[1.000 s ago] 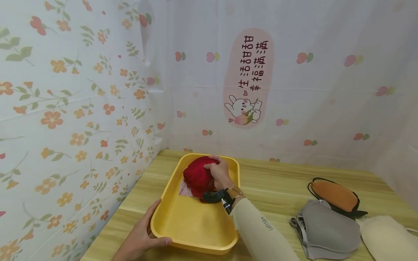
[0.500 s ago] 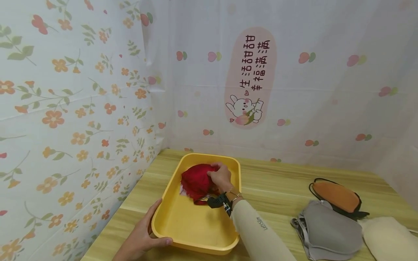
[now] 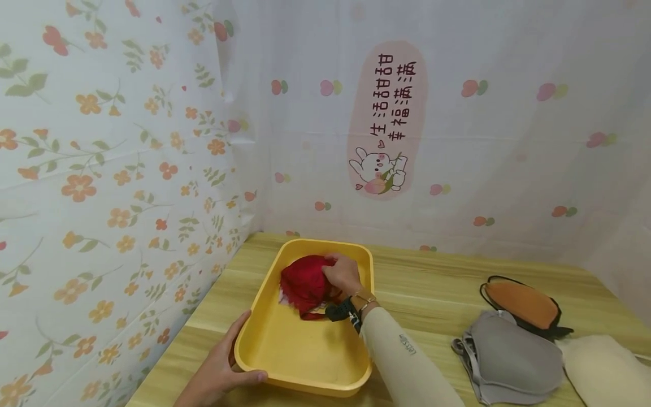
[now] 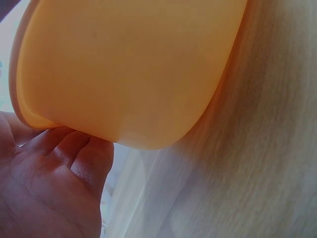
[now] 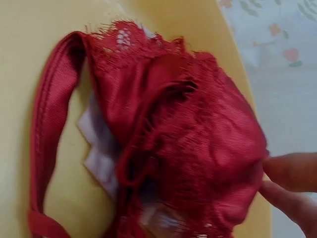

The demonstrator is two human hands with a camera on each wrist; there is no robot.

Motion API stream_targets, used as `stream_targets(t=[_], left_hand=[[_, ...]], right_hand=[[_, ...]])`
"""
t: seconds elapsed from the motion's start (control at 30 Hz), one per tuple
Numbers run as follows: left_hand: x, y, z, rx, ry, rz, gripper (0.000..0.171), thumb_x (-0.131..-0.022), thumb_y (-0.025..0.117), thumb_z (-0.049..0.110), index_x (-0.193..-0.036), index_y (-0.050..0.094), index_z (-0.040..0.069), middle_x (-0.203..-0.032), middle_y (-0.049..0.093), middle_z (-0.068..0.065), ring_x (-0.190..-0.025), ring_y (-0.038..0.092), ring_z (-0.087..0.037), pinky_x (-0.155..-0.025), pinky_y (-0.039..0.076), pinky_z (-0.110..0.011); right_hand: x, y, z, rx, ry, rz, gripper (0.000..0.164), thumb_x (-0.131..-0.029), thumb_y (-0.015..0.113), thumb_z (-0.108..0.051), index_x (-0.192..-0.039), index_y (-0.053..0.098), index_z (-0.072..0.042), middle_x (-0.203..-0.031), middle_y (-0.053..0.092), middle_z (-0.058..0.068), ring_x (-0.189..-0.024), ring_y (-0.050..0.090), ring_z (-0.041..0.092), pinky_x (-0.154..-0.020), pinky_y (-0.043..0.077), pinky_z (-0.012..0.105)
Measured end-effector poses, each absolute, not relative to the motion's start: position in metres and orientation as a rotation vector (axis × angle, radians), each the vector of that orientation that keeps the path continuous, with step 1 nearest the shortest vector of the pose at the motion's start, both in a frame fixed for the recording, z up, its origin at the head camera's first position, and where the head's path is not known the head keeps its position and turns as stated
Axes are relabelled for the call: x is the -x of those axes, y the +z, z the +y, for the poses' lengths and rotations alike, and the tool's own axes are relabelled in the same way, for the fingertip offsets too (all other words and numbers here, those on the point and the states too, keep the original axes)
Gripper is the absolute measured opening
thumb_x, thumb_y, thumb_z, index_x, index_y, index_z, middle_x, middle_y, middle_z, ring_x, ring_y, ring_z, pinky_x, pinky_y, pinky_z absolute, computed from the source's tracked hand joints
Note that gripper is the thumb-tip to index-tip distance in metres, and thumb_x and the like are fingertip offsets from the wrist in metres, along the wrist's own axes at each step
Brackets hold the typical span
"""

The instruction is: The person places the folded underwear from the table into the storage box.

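Note:
A red lace-trimmed bra (image 3: 303, 278) lies folded at the far end of a yellow plastic tub (image 3: 285, 356), its strap hanging toward the middle. My right hand (image 3: 344, 274) reaches in from the right and pinches the cup's edge; in the right wrist view the thumb and finger (image 5: 292, 171) meet the red satin. Pale pink cloth (image 5: 101, 144) peeks out from beneath the bra. My left hand (image 3: 220, 362) grips the tub's near left corner, thumb along the front rim and fingers on the side. The left wrist view shows those fingers (image 4: 91, 153) under the rim.
On the wooden table (image 3: 422, 305) to the right lie a folded grey bra (image 3: 516, 356), an orange piece with black straps (image 3: 523, 304) and a cream piece (image 3: 605, 367). A printed white curtain (image 3: 305, 113) hangs behind and at the left.
The red bra has been lowered and shifted slightly left and toward me in the tub, with the right hand still at its edge. The left hand and tub stay put.

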State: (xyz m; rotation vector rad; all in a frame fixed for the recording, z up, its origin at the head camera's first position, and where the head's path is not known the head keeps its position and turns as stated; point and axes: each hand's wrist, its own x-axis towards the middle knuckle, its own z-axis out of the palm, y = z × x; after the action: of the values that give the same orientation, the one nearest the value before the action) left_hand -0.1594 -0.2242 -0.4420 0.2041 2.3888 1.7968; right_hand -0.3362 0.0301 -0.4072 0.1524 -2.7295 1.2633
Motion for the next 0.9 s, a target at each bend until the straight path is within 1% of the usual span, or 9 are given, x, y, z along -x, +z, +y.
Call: stream_targets(t=[0.1, 0.33, 0.47, 0.5, 0.6, 0.67, 0.7, 0.83, 0.9], left_hand=[[0.159, -0.444, -0.225, -0.183, 1.803, 2.372, 0.111, -0.079, 0.085, 0.016, -0.162, 0.012, 0.012, -0.165, 0.022, -0.022, -0.130, 0.051, -0.017, -0.096, 0.046, -0.011], [0.159, -0.443, -0.224, -0.181, 1.806, 2.367, 0.110, -0.080, 0.084, 0.017, -0.162, 0.012, 0.013, -0.165, 0.023, -0.022, -0.128, 0.052, -0.014, -0.096, 0.046, -0.011], [0.159, -0.443, -0.223, -0.177, 1.802, 2.366, 0.111, -0.080, 0.084, 0.017, -0.162, 0.010, 0.012, -0.165, 0.023, -0.023, -0.130, 0.052, -0.020, -0.095, 0.048, -0.012], [0.159, -0.443, -0.223, -0.175, 1.800, 2.367, 0.111, -0.080, 0.084, 0.017, -0.162, 0.010, 0.012, -0.165, 0.023, -0.023, -0.130, 0.051, -0.022, -0.094, 0.048, -0.012], [0.159, -0.442, -0.223, -0.173, 1.794, 2.372, 0.111, -0.079, 0.084, 0.017, -0.162, 0.010, 0.010, -0.164, 0.024, -0.024, -0.131, 0.050, -0.026, -0.094, 0.048, -0.012], [0.159, -0.442, -0.223, -0.174, 1.794, 2.368, 0.111, -0.080, 0.084, 0.017, -0.162, 0.010, 0.011, -0.164, 0.024, -0.024, -0.131, 0.050, -0.024, -0.094, 0.048, -0.012], [0.159, -0.441, -0.223, -0.178, 1.796, 2.364, 0.111, -0.080, 0.084, 0.017, -0.162, 0.010, 0.011, -0.165, 0.023, -0.024, -0.131, 0.051, -0.022, -0.095, 0.047, -0.012], [0.158, -0.442, -0.224, -0.189, 1.800, 2.358, 0.110, -0.081, 0.083, 0.016, -0.162, 0.009, 0.013, -0.166, 0.019, -0.022, -0.128, 0.052, -0.012, -0.095, 0.047, -0.011], [0.159, -0.442, -0.223, -0.191, 1.796, 2.363, 0.110, -0.081, 0.083, 0.016, -0.162, 0.009, 0.013, -0.166, 0.020, -0.023, -0.129, 0.052, -0.014, -0.095, 0.047, -0.011]], right_hand=[[0.337, -0.401, 0.032, -0.172, 1.238, -2.786, 0.035, -0.090, 0.065, -0.019, -0.123, 0.072, -0.010, -0.118, 0.074, 0.016, -0.108, 0.065, 0.036, -0.093, 0.055, 0.044], [0.338, -0.385, 0.039, -0.171, 1.221, -2.838, 0.042, -0.094, 0.062, -0.024, -0.132, 0.066, -0.007, -0.126, 0.069, 0.016, -0.096, 0.062, 0.029, -0.085, 0.054, 0.040], [0.338, -0.380, 0.044, -0.163, 1.225, -2.838, 0.043, -0.094, 0.064, -0.027, -0.131, 0.065, -0.006, -0.126, 0.069, 0.016, -0.094, 0.063, 0.026, -0.083, 0.054, 0.038], [0.338, -0.378, 0.046, -0.167, 1.226, -2.831, 0.043, -0.094, 0.065, -0.027, -0.131, 0.065, -0.005, -0.125, 0.070, 0.016, -0.092, 0.063, 0.026, -0.080, 0.053, 0.037], [0.338, -0.372, 0.053, -0.193, 1.218, -2.817, 0.044, -0.094, 0.066, -0.028, -0.130, 0.064, -0.003, -0.111, 0.072, 0.017, -0.076, 0.058, 0.022, -0.067, 0.049, 0.031], [0.338, -0.368, 0.058, -0.211, 1.215, -2.830, 0.044, -0.094, 0.065, -0.027, -0.131, 0.063, -0.002, -0.102, 0.072, 0.018, -0.064, 0.054, 0.019, -0.059, 0.045, 0.027], [0.337, -0.366, 0.061, -0.217, 1.213, -2.834, 0.044, -0.095, 0.066, -0.027, -0.131, 0.063, -0.002, -0.102, 0.072, 0.019, -0.061, 0.052, 0.018, -0.056, 0.044, 0.025], [0.335, -0.359, 0.074, -0.234, 1.214, -2.863, 0.042, -0.095, 0.067, -0.029, -0.128, 0.063, -0.002, -0.099, 0.072, 0.019, -0.055, 0.055, 0.015, -0.050, 0.043, 0.021], [0.333, -0.356, 0.082, -0.258, 1.209, -2.861, 0.037, -0.095, 0.068, -0.029, -0.121, 0.065, -0.002, -0.095, 0.072, 0.017, -0.057, 0.059, 0.014, -0.051, 0.045, 0.022]])
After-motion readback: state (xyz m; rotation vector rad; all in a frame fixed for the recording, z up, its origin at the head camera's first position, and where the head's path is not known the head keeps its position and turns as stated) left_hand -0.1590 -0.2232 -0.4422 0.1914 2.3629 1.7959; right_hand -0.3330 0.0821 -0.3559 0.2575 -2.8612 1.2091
